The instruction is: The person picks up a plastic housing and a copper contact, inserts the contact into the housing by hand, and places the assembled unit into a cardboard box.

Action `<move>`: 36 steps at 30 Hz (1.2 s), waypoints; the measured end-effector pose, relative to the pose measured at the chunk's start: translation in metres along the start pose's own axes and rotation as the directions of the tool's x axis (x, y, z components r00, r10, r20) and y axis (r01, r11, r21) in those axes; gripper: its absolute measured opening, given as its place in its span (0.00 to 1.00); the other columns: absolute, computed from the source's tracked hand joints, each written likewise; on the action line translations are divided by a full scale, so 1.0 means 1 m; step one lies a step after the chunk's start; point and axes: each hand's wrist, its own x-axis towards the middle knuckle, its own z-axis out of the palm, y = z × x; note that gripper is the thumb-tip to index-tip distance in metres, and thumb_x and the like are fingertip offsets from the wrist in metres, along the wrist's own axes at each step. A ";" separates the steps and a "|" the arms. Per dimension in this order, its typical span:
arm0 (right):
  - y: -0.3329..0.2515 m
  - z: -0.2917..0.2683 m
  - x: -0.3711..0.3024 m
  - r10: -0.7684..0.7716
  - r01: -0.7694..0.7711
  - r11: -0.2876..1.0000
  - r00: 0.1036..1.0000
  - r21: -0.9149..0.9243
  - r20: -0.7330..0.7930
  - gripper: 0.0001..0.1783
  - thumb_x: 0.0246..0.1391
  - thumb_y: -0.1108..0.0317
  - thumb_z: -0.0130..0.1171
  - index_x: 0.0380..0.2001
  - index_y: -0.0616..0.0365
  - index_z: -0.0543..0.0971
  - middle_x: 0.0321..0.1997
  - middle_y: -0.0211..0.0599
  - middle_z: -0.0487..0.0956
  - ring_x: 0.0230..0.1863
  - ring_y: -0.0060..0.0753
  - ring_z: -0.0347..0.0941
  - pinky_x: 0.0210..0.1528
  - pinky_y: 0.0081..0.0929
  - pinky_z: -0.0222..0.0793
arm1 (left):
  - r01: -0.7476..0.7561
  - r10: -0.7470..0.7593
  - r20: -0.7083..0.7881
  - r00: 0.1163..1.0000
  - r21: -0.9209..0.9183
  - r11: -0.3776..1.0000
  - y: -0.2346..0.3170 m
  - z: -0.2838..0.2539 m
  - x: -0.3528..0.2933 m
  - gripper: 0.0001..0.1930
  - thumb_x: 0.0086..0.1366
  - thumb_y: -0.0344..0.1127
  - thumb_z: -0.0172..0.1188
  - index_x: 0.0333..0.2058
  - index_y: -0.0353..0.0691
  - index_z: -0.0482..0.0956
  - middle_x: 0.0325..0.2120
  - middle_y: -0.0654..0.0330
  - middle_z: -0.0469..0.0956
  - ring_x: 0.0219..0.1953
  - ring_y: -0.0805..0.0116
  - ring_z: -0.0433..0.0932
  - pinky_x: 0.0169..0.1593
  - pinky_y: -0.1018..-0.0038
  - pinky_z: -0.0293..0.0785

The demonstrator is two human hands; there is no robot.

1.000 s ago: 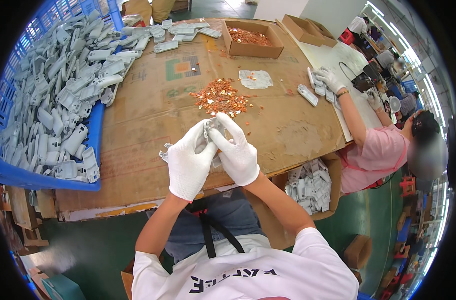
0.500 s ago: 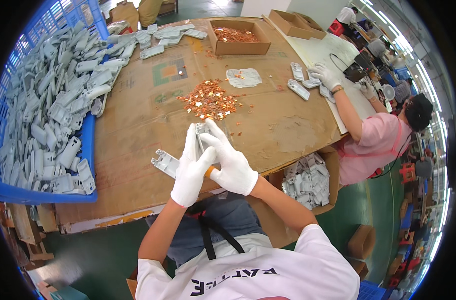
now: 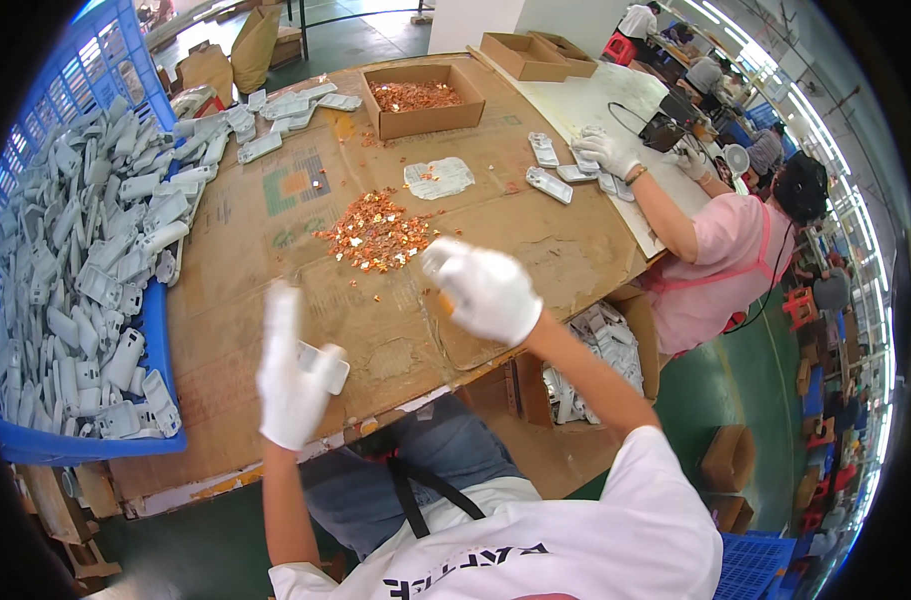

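Note:
My left hand, gloved in white and blurred, is over a pale grey plastic housing near the table's front edge. Its fingers stretch forward and the thumb is apart. The hand partly covers the housing, and the grip on it is not plain. To the right, my gloved right hand is raised with curled fingers. A pale bit shows at its fingertips and an orange spot below them, both too blurred to name. Beyond my hands lies a pile of small copper-coloured metal pieces on the cardboard-covered table.
A blue crate heaped with grey housings stands at left. A carton of copper-coloured pieces sits far back. Below the table's right edge is a carton of pale parts. A co-worker in pink handles housings at right.
My hands have parted: the left moved left and back over the housing, the right moved right. The white part held between them is no longer plainly seen. The view has shifted.

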 end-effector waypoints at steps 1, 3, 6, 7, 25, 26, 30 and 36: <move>0.028 0.000 0.000 0.063 -0.060 0.997 0.997 -0.052 0.046 0.10 0.43 0.70 0.59 0.32 0.52 0.74 0.40 0.33 0.77 0.29 0.38 0.75 0.32 0.33 0.73 | -0.076 0.133 -0.156 0.979 0.322 0.944 -0.021 -0.014 0.005 0.37 0.54 0.26 0.61 0.63 0.32 0.59 0.68 0.45 0.53 0.69 0.52 0.55 0.68 0.63 0.55; 0.105 -0.008 -0.013 0.210 -0.199 0.926 0.978 -0.320 0.000 0.11 0.44 0.68 0.59 0.35 0.53 0.76 0.38 0.32 0.77 0.31 0.37 0.76 0.32 0.33 0.73 | 0.130 0.179 -0.320 0.930 0.745 0.655 -0.045 -0.038 0.015 0.37 0.54 0.32 0.65 0.62 0.35 0.61 0.67 0.44 0.52 0.69 0.43 0.48 0.70 0.58 0.48; 0.195 -0.033 -0.021 0.521 -0.353 0.665 0.851 -0.658 0.070 0.24 0.47 0.52 0.64 0.42 0.56 0.75 0.40 0.39 0.76 0.38 0.43 0.76 0.38 0.41 0.73 | 0.491 0.043 -0.516 0.855 0.834 0.253 -0.065 -0.066 0.019 0.37 0.55 0.44 0.66 0.62 0.43 0.63 0.67 0.49 0.53 0.68 0.47 0.51 0.67 0.48 0.51; 0.215 -0.036 -0.022 0.536 -0.354 0.601 0.844 -0.717 0.032 0.27 0.46 0.50 0.65 0.44 0.57 0.75 0.43 0.40 0.74 0.42 0.43 0.76 0.40 0.41 0.73 | 0.499 0.039 -0.522 0.852 0.832 0.242 -0.063 -0.068 0.022 0.37 0.55 0.44 0.66 0.62 0.43 0.63 0.67 0.49 0.53 0.68 0.47 0.51 0.67 0.48 0.51; 0.165 0.078 0.034 0.537 -0.548 0.832 0.835 0.088 0.119 0.12 0.48 0.70 0.62 0.38 0.56 0.81 0.39 0.40 0.81 0.41 0.38 0.78 0.47 0.35 0.73 | 0.105 0.160 -0.245 0.956 0.796 0.596 -0.127 -0.032 0.026 0.19 0.60 0.26 0.54 0.51 0.36 0.71 0.53 0.50 0.71 0.51 0.50 0.72 0.56 0.61 0.68; 0.163 0.077 0.040 0.543 -0.561 0.824 0.821 0.073 0.179 0.12 0.48 0.69 0.63 0.38 0.55 0.81 0.40 0.41 0.81 0.40 0.37 0.79 0.47 0.34 0.74 | 0.071 0.168 -0.241 0.956 0.746 0.662 -0.128 -0.034 0.029 0.19 0.60 0.26 0.54 0.52 0.36 0.71 0.54 0.49 0.70 0.54 0.50 0.71 0.58 0.61 0.67; 0.170 0.083 0.052 0.507 -0.514 0.857 0.826 -0.040 0.247 0.12 0.50 0.65 0.64 0.38 0.54 0.81 0.41 0.41 0.81 0.38 0.40 0.79 0.44 0.35 0.74 | -0.152 0.259 -0.132 0.957 0.534 0.832 -0.127 -0.038 0.061 0.18 0.61 0.27 0.54 0.51 0.34 0.72 0.54 0.47 0.72 0.56 0.51 0.71 0.60 0.63 0.66; 0.164 0.087 0.066 0.582 -0.601 0.792 0.693 -0.106 0.425 0.12 0.55 0.56 0.57 0.39 0.48 0.78 0.40 0.45 0.81 0.44 0.52 0.76 0.45 0.44 0.71 | -0.454 0.557 -0.080 0.827 0.490 0.744 -0.126 -0.017 0.126 0.13 0.60 0.26 0.56 0.45 0.40 0.76 0.45 0.54 0.78 0.48 0.55 0.77 0.53 0.66 0.73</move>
